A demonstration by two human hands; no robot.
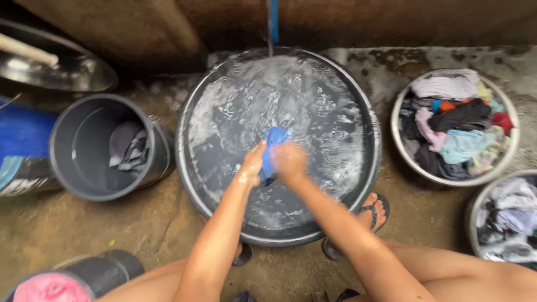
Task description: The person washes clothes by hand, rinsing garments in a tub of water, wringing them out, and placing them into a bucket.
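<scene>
Soft daylight falls from above, with no hard shadows. The foamy water in the big round dark tub [358, 184] shines white. The right hand [289, 161] looks blurry, and the edges bend.

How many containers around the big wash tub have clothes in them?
4: a grey bucket on the left, a basin on the right, another basin at the right edge, a bucket bottom left. More may lie out of frame.
</scene>
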